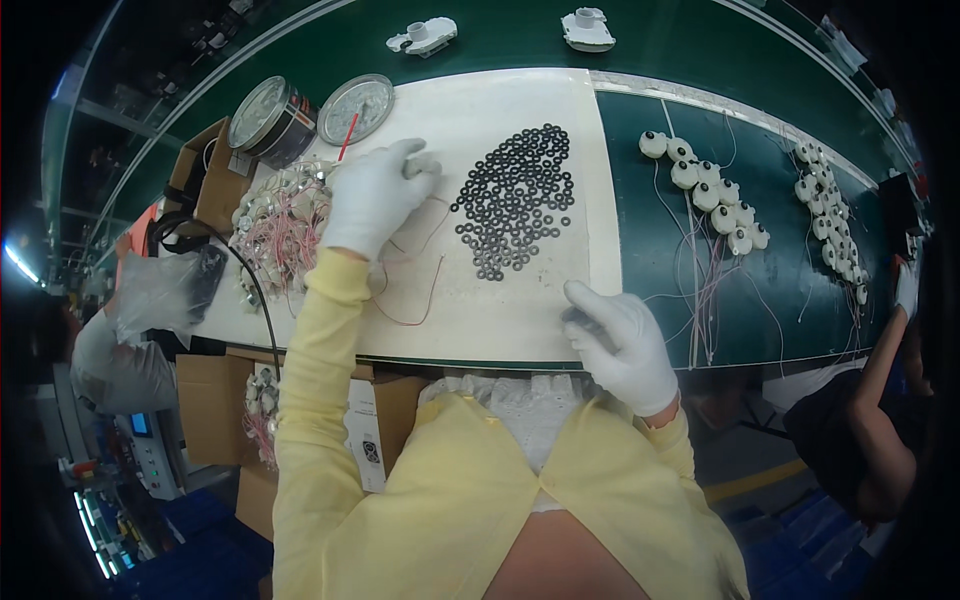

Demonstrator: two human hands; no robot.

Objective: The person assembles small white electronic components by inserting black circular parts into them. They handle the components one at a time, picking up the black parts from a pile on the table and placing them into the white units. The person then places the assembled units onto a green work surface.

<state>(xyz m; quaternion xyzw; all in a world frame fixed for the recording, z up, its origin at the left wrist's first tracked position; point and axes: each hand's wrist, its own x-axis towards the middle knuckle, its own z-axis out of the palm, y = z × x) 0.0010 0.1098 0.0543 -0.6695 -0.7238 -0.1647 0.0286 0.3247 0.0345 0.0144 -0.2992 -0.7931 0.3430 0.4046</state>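
My left hand (378, 195), in a white glove, is closed at the right edge of a heap of small white parts with pink and red wires (280, 235). Thin wires lie beside and below its fingers; what it grips is hidden. To its right, many small black rings (512, 195) are spread on the white sheet. My right hand (628, 348), also gloved in white, hovers by the sheet's near right corner. Its fingers are bent toward the thumb, with dark grey at the tips, and anything between them is too small to make out.
A metal tin (275, 120), its round lid (357, 108) and a red stick (348, 137) are at the back left. White wired round parts (705, 185) stand in rows on the green table. Two white housings (587, 30) lie beyond. Cardboard boxes (215, 405) sit below; other people work at both sides.
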